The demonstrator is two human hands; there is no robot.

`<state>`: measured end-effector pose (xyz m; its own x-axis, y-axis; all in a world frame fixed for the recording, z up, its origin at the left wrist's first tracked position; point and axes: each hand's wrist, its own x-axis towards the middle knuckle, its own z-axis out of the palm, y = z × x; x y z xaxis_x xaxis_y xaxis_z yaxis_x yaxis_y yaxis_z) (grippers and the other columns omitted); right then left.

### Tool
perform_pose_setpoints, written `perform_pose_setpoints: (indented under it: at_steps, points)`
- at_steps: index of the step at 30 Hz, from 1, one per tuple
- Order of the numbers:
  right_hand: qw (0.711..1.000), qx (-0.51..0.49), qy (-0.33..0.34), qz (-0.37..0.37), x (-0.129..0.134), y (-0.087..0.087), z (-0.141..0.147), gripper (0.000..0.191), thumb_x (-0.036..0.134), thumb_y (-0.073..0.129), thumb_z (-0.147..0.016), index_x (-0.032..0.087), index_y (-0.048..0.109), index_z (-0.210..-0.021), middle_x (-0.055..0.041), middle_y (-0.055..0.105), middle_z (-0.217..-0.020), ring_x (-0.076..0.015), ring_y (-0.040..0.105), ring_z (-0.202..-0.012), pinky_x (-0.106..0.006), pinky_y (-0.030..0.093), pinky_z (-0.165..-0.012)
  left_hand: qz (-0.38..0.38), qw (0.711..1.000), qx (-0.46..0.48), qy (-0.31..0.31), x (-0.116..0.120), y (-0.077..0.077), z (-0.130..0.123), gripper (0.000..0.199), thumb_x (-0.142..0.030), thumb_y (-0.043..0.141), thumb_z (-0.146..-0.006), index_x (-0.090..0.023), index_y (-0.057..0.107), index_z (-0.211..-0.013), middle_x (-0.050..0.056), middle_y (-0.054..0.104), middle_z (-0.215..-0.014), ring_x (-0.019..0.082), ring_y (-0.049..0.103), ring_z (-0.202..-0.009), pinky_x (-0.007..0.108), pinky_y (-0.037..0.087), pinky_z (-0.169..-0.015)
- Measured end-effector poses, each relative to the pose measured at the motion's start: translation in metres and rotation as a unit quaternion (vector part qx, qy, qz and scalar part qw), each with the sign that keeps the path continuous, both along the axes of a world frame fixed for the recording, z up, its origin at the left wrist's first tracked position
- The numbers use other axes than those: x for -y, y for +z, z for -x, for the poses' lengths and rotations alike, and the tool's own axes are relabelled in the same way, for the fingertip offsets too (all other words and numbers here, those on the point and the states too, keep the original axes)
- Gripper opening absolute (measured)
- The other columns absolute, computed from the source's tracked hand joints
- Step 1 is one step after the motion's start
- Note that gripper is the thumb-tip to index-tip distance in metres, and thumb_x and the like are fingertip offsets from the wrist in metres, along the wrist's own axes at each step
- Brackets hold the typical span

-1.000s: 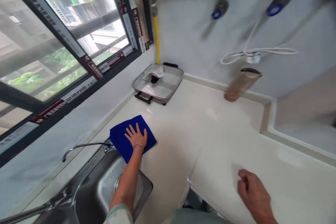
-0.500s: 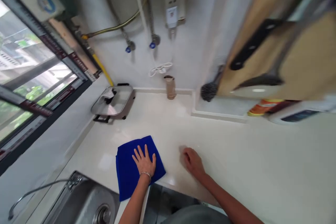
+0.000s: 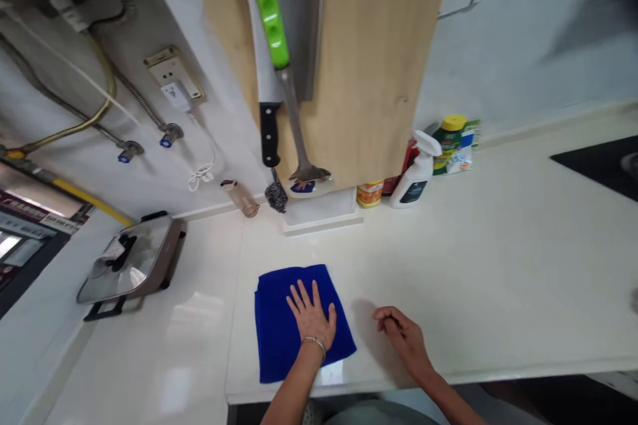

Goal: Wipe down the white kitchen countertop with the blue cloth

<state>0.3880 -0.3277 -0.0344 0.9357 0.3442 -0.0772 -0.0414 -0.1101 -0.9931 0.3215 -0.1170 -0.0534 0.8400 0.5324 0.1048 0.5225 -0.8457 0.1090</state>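
Note:
My left hand (image 3: 314,320) lies flat with its fingers spread on a folded blue cloth (image 3: 279,325). The cloth rests on the white countertop (image 3: 448,279) near its front edge, and part of it is hidden under the hand and forearm. To the right of the cloth, and apart from it, is my right hand (image 3: 406,339). Its fingers are loosely curled in, the thumb close to them, and I see nothing in it. It hovers just over the counter, casting a shadow to its left.
An electric pan with a glass lid (image 3: 134,259) stands at the left. A brown bottle (image 3: 240,198) and steel scrubber (image 3: 276,196) are by the wall. A knife (image 3: 270,136) and green-handled ladle (image 3: 294,106) hang centrally. A spray bottle (image 3: 416,172) stands right; a black cooktop (image 3: 605,163) lies farther right.
The view has swung right, and the sink has left it. My left hand and the cloth have slid right along the counter, away from the sink. My right hand has moved right too.

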Motion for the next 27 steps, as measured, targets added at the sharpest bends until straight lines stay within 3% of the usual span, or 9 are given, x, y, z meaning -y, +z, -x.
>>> perform_pose_setpoints:
  at_steps: [4,7,12,15,18,21,24,27]
  points:
    - [0.997,-0.03,-0.076,0.002,0.05,-0.011,-0.009,0.029,0.045,0.049,-0.086,0.021,0.066,-0.088,-0.002,0.063,-0.072,-0.0173,0.057,-0.068,-0.028,0.046,-0.061,0.043,0.99,-0.028,-0.133,0.049,0.01,-0.044,0.085,-0.061,0.044,-0.089,-0.027,0.007,-0.157,0.011,0.001,-0.168,0.047,0.0,-0.151,0.072,0.014,-0.119]
    - [0.991,-0.024,-0.129,0.0,0.078,-0.013,-0.009,0.032,0.05,0.05,-0.086,0.021,0.065,-0.086,-0.0018,0.062,-0.07,-0.0174,0.057,-0.066,-0.027,0.048,-0.06,0.078,0.958,-0.064,-0.268,0.08,0.025,-0.066,0.086,-0.062,0.042,-0.089,-0.027,0.002,-0.157,0.01,-0.009,-0.168,0.047,-0.003,-0.151,0.072,0.013,-0.119]
    - [0.981,0.046,-0.183,0.045,0.109,-0.002,-0.006,0.03,0.048,0.047,-0.09,0.023,0.064,-0.087,-0.0023,0.063,-0.072,-0.019,0.06,-0.068,-0.029,0.051,-0.062,0.114,0.855,-0.1,-0.497,0.117,0.048,-0.099,0.082,-0.061,0.04,-0.091,-0.03,0.003,-0.157,0.009,-0.02,-0.165,0.041,-0.008,-0.152,0.069,0.007,-0.12]
    - [0.973,0.124,-0.168,0.097,0.118,0.002,-0.014,0.025,0.041,0.044,-0.092,0.026,0.064,-0.09,-0.0044,0.066,-0.081,-0.0208,0.062,-0.071,-0.032,0.053,-0.062,0.127,0.788,-0.097,-0.594,0.136,0.05,-0.116,0.076,-0.06,0.037,-0.092,-0.029,0.014,-0.157,0.009,-0.009,-0.168,0.038,-0.008,-0.153,0.067,0.007,-0.121]
    - [0.953,0.235,-0.123,0.146,0.118,0.003,-0.038,0.024,0.031,0.041,-0.092,0.027,0.065,-0.091,-0.0066,0.069,-0.093,-0.0234,0.066,-0.084,-0.038,0.057,-0.073,0.08,0.735,-0.09,-0.668,0.15,0.043,-0.125,0.075,-0.06,0.041,-0.089,-0.024,0.028,-0.154,0.012,0.012,-0.168,0.037,-0.002,-0.154,0.062,0.008,-0.122]
    - [0.917,0.337,-0.021,0.212,0.109,0.002,-0.072,0.034,0.02,0.04,-0.089,0.027,0.067,-0.108,-0.0078,0.07,-0.113,-0.0242,0.064,-0.11,-0.043,0.056,-0.094,0.024,0.702,-0.078,-0.708,0.151,0.036,-0.121,0.075,-0.059,0.047,-0.087,-0.022,0.035,-0.152,0.013,0.029,-0.163,0.036,0.01,-0.153,0.06,0.01,-0.123]
    - [0.875,0.391,0.073,0.277,0.097,-0.003,-0.095,0.048,0.015,0.04,-0.087,0.025,0.059,-0.13,-0.0071,0.062,-0.135,-0.0225,0.051,-0.132,-0.047,0.045,-0.111,0.004,0.673,-0.069,-0.736,0.132,0.035,-0.11,0.072,-0.055,0.048,-0.089,-0.03,0.03,-0.153,0.008,0.032,-0.162,0.033,0.021,-0.151,0.057,0.015,-0.123]
    - [0.848,0.412,0.079,0.325,0.082,-0.016,-0.091,0.054,0.017,0.04,-0.091,0.025,0.046,-0.144,-0.006,0.051,-0.148,-0.0226,0.04,-0.142,-0.051,0.036,-0.118,0.003,0.651,-0.074,-0.755,0.1,0.037,-0.101,0.066,-0.049,0.048,-0.091,-0.035,0.029,-0.153,0.003,0.036,-0.161,0.028,0.029,-0.149,0.053,0.02,-0.123]
